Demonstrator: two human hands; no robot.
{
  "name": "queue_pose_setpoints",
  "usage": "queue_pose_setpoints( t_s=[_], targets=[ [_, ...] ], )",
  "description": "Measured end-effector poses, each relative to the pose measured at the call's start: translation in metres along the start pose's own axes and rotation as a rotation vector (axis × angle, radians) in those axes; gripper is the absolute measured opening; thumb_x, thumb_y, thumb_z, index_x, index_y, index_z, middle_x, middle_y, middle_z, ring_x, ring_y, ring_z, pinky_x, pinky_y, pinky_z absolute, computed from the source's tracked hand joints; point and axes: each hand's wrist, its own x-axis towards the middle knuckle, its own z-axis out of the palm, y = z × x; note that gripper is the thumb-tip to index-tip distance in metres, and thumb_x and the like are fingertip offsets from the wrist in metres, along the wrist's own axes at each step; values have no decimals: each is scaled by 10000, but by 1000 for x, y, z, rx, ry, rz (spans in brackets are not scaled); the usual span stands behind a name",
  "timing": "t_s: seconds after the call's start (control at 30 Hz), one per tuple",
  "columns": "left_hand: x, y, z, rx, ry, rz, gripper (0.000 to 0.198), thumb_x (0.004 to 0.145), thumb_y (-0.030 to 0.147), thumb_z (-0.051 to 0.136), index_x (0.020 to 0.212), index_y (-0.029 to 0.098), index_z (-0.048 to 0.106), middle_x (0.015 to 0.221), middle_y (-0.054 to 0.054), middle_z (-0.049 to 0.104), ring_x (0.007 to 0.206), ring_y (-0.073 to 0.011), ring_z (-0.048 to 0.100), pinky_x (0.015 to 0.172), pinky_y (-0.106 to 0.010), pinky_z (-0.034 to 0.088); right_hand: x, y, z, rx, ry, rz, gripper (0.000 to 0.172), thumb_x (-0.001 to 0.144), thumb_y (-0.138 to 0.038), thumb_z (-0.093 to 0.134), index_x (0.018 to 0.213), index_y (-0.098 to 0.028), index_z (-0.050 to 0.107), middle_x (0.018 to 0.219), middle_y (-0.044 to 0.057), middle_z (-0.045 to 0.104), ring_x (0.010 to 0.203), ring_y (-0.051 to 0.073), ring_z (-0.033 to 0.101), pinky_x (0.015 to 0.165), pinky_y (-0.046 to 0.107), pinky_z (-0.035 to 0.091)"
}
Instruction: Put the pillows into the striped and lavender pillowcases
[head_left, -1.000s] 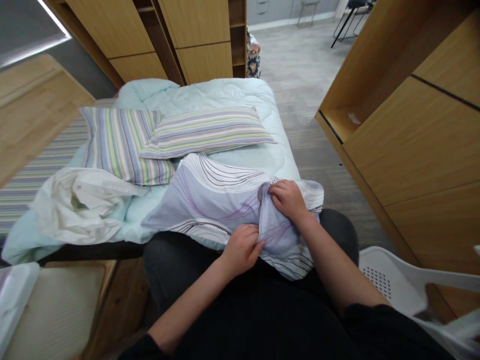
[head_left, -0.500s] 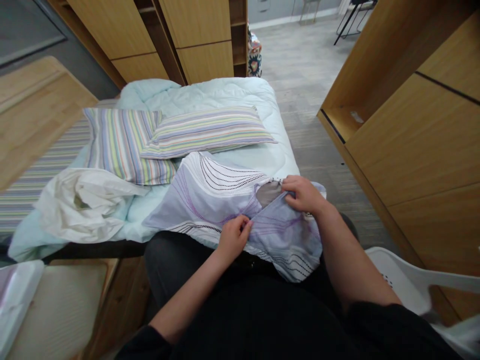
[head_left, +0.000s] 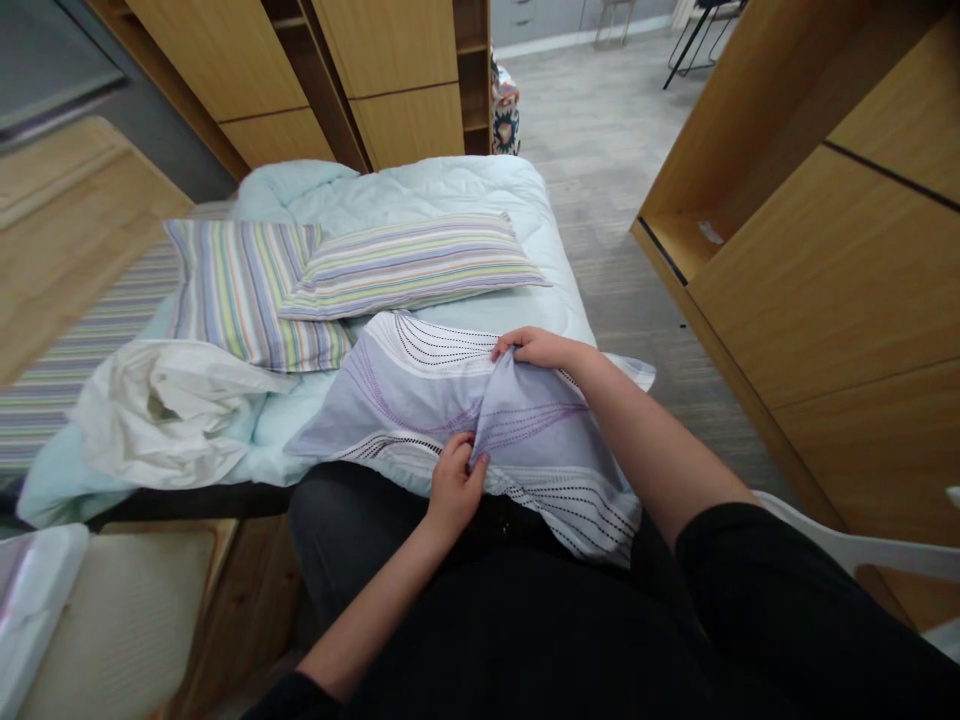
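On my feed the left hand is closed, pinching a fold at the near edge of the pillowcase. The right hand is closed on its far edge, holding up a peak of cloth. The pillowcase, lilac and white with dotted lines, lies partly on a pale blue quilt and partly over the person's dark trousers. Just past it sit two striped pillows, with a crumpled white sheet to the left. The right forearm crosses above the pillowcase's corner. Wooden cabinets crowd the right side, a white plastic chair stands low beside them, and a beige cushion sits bottom left.
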Motion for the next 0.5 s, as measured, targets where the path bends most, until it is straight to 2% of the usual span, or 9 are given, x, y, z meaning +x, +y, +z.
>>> queue_pose_setpoints(
  t_s=[0.07, 0.13, 0.23, 0.3, 0.37, 0.47, 0.5],
  targets=[
    [-3, -11, 3, 61, -25, -125, 237, 1049, 355, 510, 856, 224, 551, 992, -86, 696, 944, -231, 662, 836, -335, 477, 1, 9, 18, -177, 50, 110, 293, 737, -149, 514, 947, -190, 714, 1073, 81, 779, 1022, 245, 668, 929, 323, 467],
    [-8, -20, 6, 135, -80, -195, 294, 1062, 399, 473, 817, 238, 495, 761, -30, 604, 739, -213, 602, 700, -314, 398, -6, 13, 28, -321, 142, 124, 315, 838, -156, 510, 1047, -188, 744, 1042, 79, 781, 990, 237, 668, 913, 312, 461],
    [-16, -27, 8, 184, -110, -211, 351, 1073, 444, 416, 779, 251, 419, 619, 6, 467, 601, -198, 520, 627, -318, 287, -23, 6, 26, -339, 214, 90, 329, 903, -181, 492, 1095, -191, 759, 880, 34, 752, 849, 201, 657, 821, 273, 449],
    [-19, -27, 8, 186, -146, -177, 352, 1071, 446, 401, 776, 254, 410, 607, 4, 463, 589, -196, 523, 628, -323, 273, -34, -2, 17, -319, 203, 77, 330, 893, -187, 502, 1086, -203, 769, 784, 2, 714, 765, 183, 635, 767, 262, 434],
    [-19, -27, 9, 188, -206, -149, 346, 1060, 448, 424, 773, 254, 423, 622, -5, 501, 609, -201, 551, 635, -322, 285, -41, -8, 10, -350, 139, 100, 320, 876, -187, 531, 1076, -224, 778, 774, -5, 712, 738, 181, 626, 740, 265, 423],
    [-15, -28, 13, 191, -268, -201, 346, 1034, 455, 481, 756, 251, 451, 628, -9, 535, 638, -211, 584, 637, -312, 311, -43, -8, 13, -528, 6, 223, 287, 848, -183, 600, 1054, -249, 788, 825, 27, 750, 749, 200, 639, 690, 283, 391],
    [-14, -29, 14, 187, -268, -229, 343, 1026, 455, 498, 754, 249, 462, 623, -5, 534, 637, -210, 585, 636, -307, 318, -42, -6, 17, -597, 5, 258, 280, 858, -195, 617, 1073, -253, 786, 854, 43, 762, 762, 210, 648, 681, 291, 381]
  ],
)
